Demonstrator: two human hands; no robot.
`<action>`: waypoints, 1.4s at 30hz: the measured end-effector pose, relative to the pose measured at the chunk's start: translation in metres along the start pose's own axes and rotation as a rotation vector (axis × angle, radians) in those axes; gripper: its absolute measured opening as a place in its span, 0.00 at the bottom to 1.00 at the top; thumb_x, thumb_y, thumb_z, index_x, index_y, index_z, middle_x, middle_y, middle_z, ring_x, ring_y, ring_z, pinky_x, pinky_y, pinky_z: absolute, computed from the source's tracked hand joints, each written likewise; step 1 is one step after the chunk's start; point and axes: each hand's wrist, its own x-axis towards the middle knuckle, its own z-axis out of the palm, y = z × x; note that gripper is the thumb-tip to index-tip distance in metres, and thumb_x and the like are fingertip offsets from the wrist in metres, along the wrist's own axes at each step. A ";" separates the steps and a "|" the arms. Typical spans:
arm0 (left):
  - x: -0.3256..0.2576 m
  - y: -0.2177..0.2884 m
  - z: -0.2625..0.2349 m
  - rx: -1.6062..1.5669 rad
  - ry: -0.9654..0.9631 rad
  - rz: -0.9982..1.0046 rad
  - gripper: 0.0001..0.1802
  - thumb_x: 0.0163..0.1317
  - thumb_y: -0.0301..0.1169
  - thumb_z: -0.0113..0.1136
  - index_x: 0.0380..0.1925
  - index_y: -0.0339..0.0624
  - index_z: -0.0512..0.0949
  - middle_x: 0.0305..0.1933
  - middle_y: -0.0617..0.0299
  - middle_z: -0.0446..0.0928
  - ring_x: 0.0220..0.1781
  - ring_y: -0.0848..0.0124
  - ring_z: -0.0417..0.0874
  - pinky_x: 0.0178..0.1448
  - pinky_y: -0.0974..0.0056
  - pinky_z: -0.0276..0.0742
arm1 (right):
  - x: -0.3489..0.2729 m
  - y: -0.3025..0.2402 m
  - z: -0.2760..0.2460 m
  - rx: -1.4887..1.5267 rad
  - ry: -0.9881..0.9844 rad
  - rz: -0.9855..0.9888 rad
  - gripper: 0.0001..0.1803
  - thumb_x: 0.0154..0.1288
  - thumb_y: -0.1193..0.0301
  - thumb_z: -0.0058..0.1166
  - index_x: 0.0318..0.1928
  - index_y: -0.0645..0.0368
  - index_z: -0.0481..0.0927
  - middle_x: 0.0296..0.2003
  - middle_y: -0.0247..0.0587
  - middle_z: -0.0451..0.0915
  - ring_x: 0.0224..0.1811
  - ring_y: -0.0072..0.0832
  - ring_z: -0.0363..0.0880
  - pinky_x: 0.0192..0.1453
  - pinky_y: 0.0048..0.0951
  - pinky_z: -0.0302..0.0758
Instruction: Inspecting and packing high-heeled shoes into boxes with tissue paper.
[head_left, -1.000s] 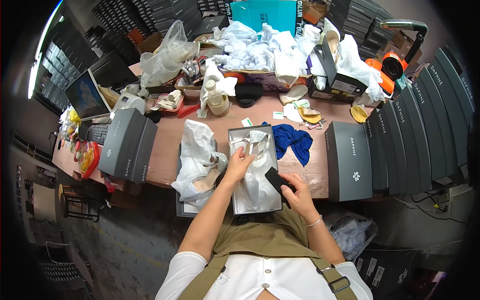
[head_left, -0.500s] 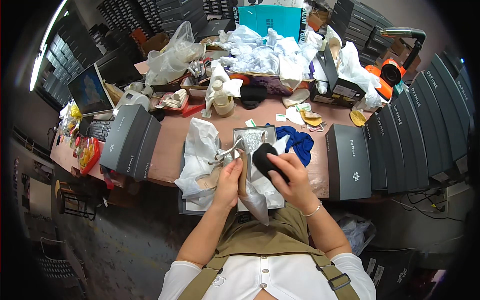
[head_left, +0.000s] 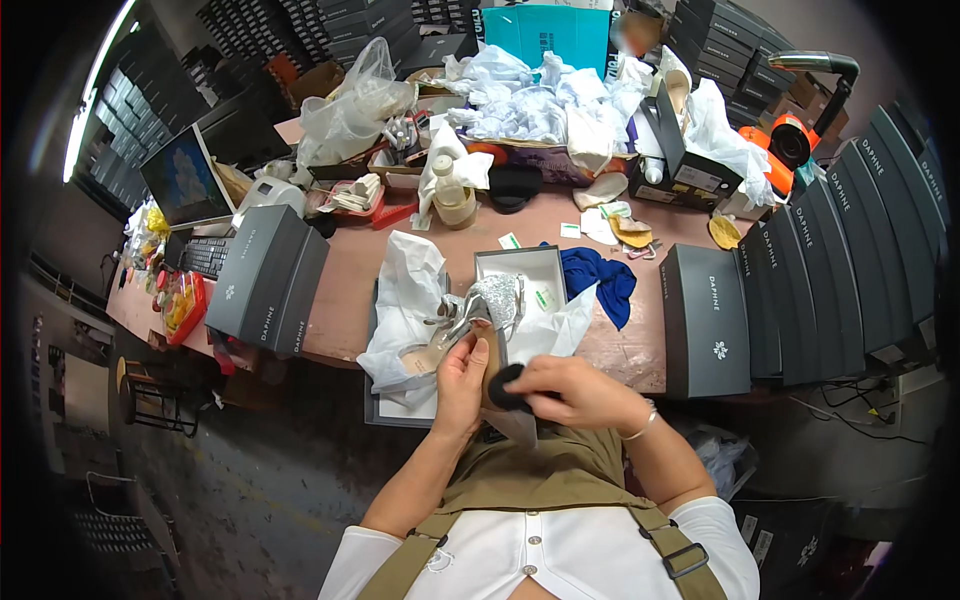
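Observation:
My left hand (head_left: 462, 385) is closed round a silver shoe with a tan sole (head_left: 491, 362), held in front of me with the toe pointing down towards my lap. Glittery silver (head_left: 498, 296) shows beyond the fingers, but the grip hides part of the shoe. My right hand (head_left: 580, 392) pinches a black, soft-looking pad (head_left: 508, 388), which lies against the shoe. Beneath both hands is an open grey shoe box (head_left: 520, 262). White tissue paper (head_left: 405, 290) spreads over its left side, around another shoe's tan insole (head_left: 420, 358).
Grey shoe boxes stand at the left (head_left: 262, 270) and right (head_left: 706, 320). A dark blue cloth (head_left: 600, 280) lies right of the open box. Behind are a bottle in a cup (head_left: 454, 205), a carton of crumpled paper (head_left: 540, 100) and an orange device (head_left: 780, 150).
My right hand has brought the black pad down towards me, from beside the shoe to its lower part. The shoe's toe is pulled slightly up, and my view has shifted a little.

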 end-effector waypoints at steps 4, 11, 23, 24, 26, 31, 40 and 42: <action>0.005 0.009 -0.006 0.070 0.009 0.048 0.18 0.68 0.33 0.56 0.53 0.33 0.73 0.45 0.64 0.79 0.42 0.82 0.77 0.47 0.75 0.74 | -0.035 0.011 -0.028 0.172 0.244 -0.053 0.15 0.55 0.79 0.54 0.45 0.64 0.81 0.33 0.43 0.80 0.34 0.34 0.78 0.42 0.30 0.73; -0.017 0.026 0.013 0.745 -0.008 0.322 0.19 0.61 0.27 0.62 0.50 0.28 0.74 0.42 0.58 0.80 0.40 0.76 0.79 0.43 0.70 0.76 | -0.022 -0.006 -0.025 -0.370 0.728 -0.063 0.23 0.54 0.81 0.55 0.53 0.65 0.77 0.39 0.47 0.76 0.38 0.39 0.77 0.45 0.32 0.75; -0.017 0.041 0.008 1.224 -0.050 0.454 0.17 0.55 0.29 0.66 0.44 0.33 0.77 0.36 0.50 0.78 0.35 0.60 0.81 0.39 0.62 0.75 | -0.007 -0.001 -0.003 -0.608 0.698 -0.272 0.24 0.45 0.82 0.56 0.49 0.62 0.80 0.33 0.41 0.74 0.33 0.35 0.74 0.37 0.34 0.71; -0.021 0.042 0.014 1.212 -0.058 0.413 0.17 0.55 0.29 0.66 0.44 0.34 0.77 0.36 0.50 0.78 0.35 0.60 0.81 0.39 0.62 0.75 | 0.002 -0.007 0.002 -0.596 0.631 -0.330 0.24 0.47 0.78 0.56 0.49 0.60 0.80 0.31 0.36 0.74 0.32 0.35 0.75 0.36 0.35 0.72; -0.025 0.051 0.023 1.211 -0.070 0.359 0.18 0.54 0.28 0.67 0.44 0.35 0.77 0.36 0.50 0.78 0.36 0.59 0.81 0.39 0.62 0.76 | 0.009 0.004 0.012 -0.639 0.521 -0.295 0.19 0.50 0.76 0.55 0.47 0.60 0.80 0.30 0.38 0.74 0.31 0.35 0.74 0.35 0.36 0.71; -0.006 0.044 -0.009 0.232 0.011 0.087 0.21 0.63 0.31 0.63 0.50 0.29 0.71 0.44 0.60 0.78 0.40 0.75 0.79 0.48 0.69 0.77 | -0.020 0.040 -0.004 -0.569 0.588 -0.049 0.21 0.52 0.82 0.55 0.49 0.57 0.80 0.34 0.45 0.75 0.35 0.41 0.75 0.38 0.38 0.73; 0.002 0.029 -0.011 -0.104 -0.059 -0.119 0.15 0.68 0.34 0.56 0.50 0.40 0.71 0.45 0.66 0.76 0.44 0.79 0.77 0.50 0.72 0.74 | -0.018 0.000 -0.013 -0.138 0.622 0.036 0.23 0.57 0.74 0.62 0.55 0.61 0.77 0.32 0.44 0.74 0.33 0.35 0.75 0.39 0.30 0.72; 0.002 0.025 -0.010 -0.110 -0.074 -0.115 0.16 0.68 0.34 0.56 0.51 0.38 0.71 0.46 0.65 0.76 0.46 0.78 0.77 0.51 0.72 0.74 | -0.007 0.000 -0.001 -0.151 0.594 -0.024 0.22 0.56 0.74 0.63 0.53 0.60 0.78 0.30 0.43 0.74 0.28 0.34 0.74 0.34 0.31 0.72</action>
